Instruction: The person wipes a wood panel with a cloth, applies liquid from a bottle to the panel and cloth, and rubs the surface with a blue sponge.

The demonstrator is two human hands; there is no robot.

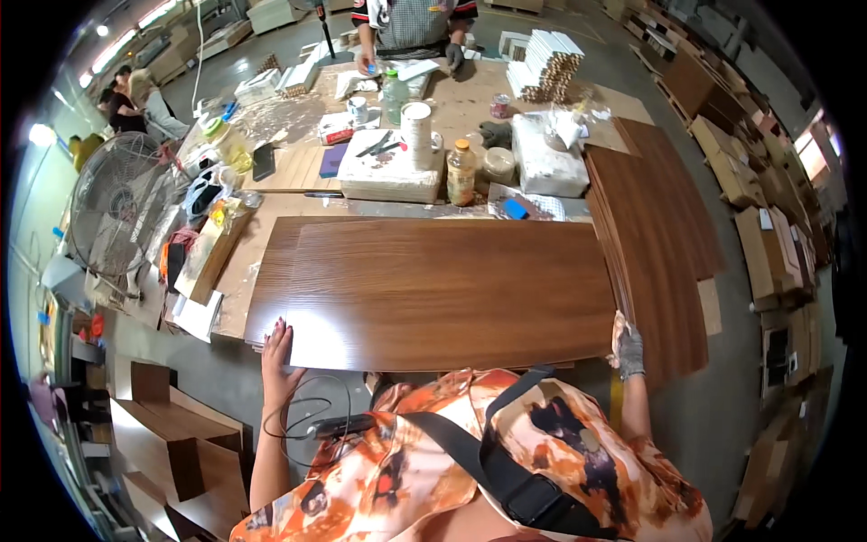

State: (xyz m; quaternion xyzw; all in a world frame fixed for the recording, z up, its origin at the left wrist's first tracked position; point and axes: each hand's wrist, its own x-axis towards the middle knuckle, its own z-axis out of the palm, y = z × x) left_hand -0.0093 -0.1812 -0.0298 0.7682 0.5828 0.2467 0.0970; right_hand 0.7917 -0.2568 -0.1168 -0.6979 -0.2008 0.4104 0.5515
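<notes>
A long brown wood-grain panel [442, 289] lies across the near side of the workbench, right in front of me. My bare left hand [277, 355] grips its near left corner, with the fingers over the top face. At the near right corner, my right hand [626, 348], in a grey glove with pale fingers, is closed on the panel's edge. The undersides of both grips are hidden. Bright glare covers the panel's left end. Directly right of it rests a stack of similar brown panels [655, 235].
Beyond the panel stand a juice-type bottle [461, 173], a white-wrapped block [388, 181], a blue sponge [516, 209] and another wrapped block [551, 167]. A co-worker [414, 27] stands across the bench. A large fan [122, 203] is at left; brown boards [185, 452] stand below it.
</notes>
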